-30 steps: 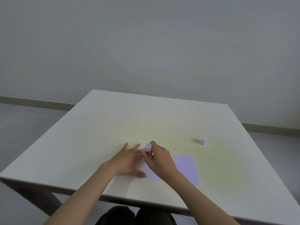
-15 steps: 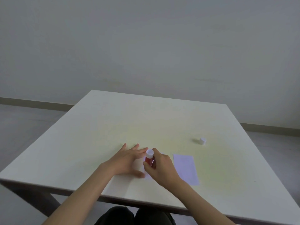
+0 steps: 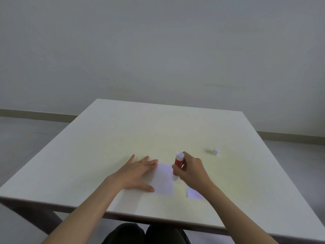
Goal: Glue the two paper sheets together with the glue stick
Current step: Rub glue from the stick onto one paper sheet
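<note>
Pinching the glue stick (image 3: 177, 166) around its red barrel, the fingers (image 3: 175, 169) of the right hand (image 3: 192, 171) are curled tight, thumb on the near side. One glue stick is in view: it stands nearly upright, its long axis leaning slightly, white end cap toward 12 o'clock and slightly right, white glue end down on the right edge of the left paper sheet (image 3: 163, 180). The left hand (image 3: 136, 173) lies flat, its fingers (image 3: 149, 162) spread and pointing toward 1 o'clock, pressing that sheet's left side, thumb along its near edge. Two paper sheets are visible; the second sheet (image 3: 193, 193) sits at 3 o'clock of the first, apart from it and partly hidden under the right wrist. One small white cap (image 3: 216, 151) stands alone toward 2 o'clock, well apart from the hands. All rest on one pale desk (image 3: 123, 131).
</note>
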`<state>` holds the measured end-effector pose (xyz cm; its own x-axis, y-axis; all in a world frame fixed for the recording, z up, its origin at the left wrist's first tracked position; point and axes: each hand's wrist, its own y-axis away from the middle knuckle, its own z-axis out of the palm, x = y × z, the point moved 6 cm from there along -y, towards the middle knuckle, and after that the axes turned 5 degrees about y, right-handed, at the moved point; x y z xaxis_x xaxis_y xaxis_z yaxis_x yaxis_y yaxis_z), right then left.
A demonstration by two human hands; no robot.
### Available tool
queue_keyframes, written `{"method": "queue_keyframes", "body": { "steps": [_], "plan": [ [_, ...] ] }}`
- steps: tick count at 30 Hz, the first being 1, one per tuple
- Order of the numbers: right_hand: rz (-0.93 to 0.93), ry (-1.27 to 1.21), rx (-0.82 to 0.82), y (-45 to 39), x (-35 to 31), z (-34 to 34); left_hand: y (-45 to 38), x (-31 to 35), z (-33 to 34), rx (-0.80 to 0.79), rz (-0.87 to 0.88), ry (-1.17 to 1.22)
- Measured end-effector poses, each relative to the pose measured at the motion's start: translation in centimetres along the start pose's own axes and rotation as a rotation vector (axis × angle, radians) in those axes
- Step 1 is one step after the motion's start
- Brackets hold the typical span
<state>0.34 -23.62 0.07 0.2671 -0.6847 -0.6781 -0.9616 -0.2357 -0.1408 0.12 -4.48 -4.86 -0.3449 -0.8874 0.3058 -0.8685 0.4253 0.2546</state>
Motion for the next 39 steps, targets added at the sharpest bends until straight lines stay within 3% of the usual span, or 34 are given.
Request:
{"method": "queue_keyframes", "body": {
  "steps": [11,28,32,39],
  "plan": [
    [-0.027,-0.044,-0.091,0.0,-0.6,2.5,0.2,0.6,-0.5,-0.01,-0.01,-0.03],
    [0.076,-0.014,0.048,-3.8,0.7,1.2,0.1,0.7,-0.3,-0.011,0.037,-0.057],
    [0.022,-0.04,0.076,-3.0,-0.2,1.2,0.0,0.3,-0.2,0.003,0.032,-0.037],
    [-0.161,-0.08,-0.059,-1.1,-3.8,4.3,0.1,0.3,-0.1,0.029,0.041,0.034]
  ]
}}
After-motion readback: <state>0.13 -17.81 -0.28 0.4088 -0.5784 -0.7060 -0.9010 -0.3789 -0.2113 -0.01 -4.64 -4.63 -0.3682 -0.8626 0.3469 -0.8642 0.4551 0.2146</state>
